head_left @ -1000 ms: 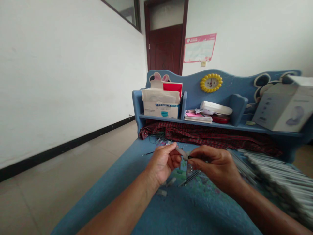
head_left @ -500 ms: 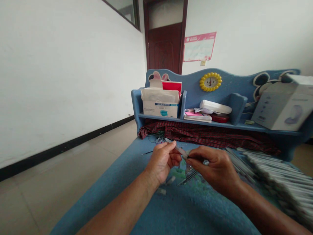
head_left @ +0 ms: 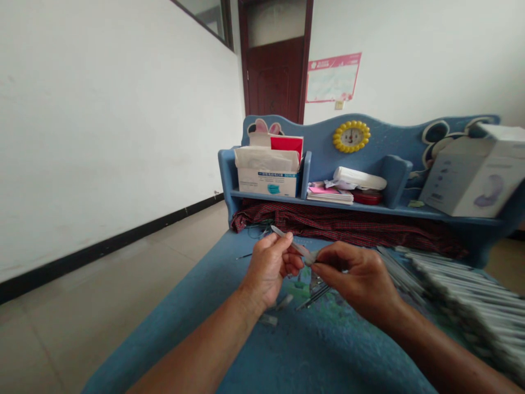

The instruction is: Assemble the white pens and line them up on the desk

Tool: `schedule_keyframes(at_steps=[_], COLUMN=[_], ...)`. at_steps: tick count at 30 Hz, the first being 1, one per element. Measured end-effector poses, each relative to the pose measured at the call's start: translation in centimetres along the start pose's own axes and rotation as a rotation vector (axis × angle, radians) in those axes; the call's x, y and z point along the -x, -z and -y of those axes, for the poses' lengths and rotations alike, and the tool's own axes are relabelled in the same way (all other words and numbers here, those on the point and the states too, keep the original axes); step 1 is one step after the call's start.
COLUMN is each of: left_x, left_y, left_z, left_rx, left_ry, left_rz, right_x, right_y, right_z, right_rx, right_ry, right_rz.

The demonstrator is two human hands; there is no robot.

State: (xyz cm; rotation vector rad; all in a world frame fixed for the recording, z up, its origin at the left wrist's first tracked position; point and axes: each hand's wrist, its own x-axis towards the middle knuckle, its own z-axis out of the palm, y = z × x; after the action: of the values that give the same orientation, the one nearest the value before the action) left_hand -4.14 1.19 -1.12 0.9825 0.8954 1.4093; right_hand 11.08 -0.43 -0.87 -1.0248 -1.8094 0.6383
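A slim, whitish translucent tube [head_left: 298,248] slants between my two hands over the blue table. My left hand [head_left: 270,262] is closed on it, thumb on top, with the far tip poking out past the thumb. At the near end, the thumb and fingers of my right hand [head_left: 355,271] pinch together; any small part inside that pinch is hidden. Below the hands lie thin dark rods [head_left: 314,295] and a short clear piece [head_left: 268,319]. Another short clear piece [head_left: 285,301] rests by my left wrist.
Many slim whitish sticks [head_left: 463,284] are piled at the right of the blue table [head_left: 279,361]. Along the back runs a dark red checked cloth [head_left: 348,224]. Above it, a shelf holds a mask box [head_left: 266,183], papers [head_left: 330,196] and a large white box [head_left: 471,178].
The tube's far tip sticks out a little further up and left past my left thumb. Both hands keep nearly the same place and grip.
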Motion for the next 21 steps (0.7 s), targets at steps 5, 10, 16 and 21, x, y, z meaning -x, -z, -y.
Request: schedule_keyframes(at_steps=[5, 10, 16, 21], left_x=[0.3, 0.5, 0.4, 0.3], left_y=[-0.1, -0.3, -0.3, -0.3], left_z=[-0.3, -0.4, -0.6, -0.5], left_rx=[-0.046, -0.054, -0.058, -0.058], left_ry=[-0.09, -0.106, -0.079, -0.089], left_rz=[0.02, 0.026, -0.006, -0.044], right_x=[0.0, -0.1, -0.1, 0.1], right_y=[-0.3, -0.3, -0.8, -1.3], right_z=[0.1, 0.3, -0.2, -1.3], right_rx=[-0.236, -0.419, -0.515, -0.406], right_ry=[-0.124, -0.195, -0.201, -0.165], right_rz=[0.021, 0.05, 0.075, 0.058])
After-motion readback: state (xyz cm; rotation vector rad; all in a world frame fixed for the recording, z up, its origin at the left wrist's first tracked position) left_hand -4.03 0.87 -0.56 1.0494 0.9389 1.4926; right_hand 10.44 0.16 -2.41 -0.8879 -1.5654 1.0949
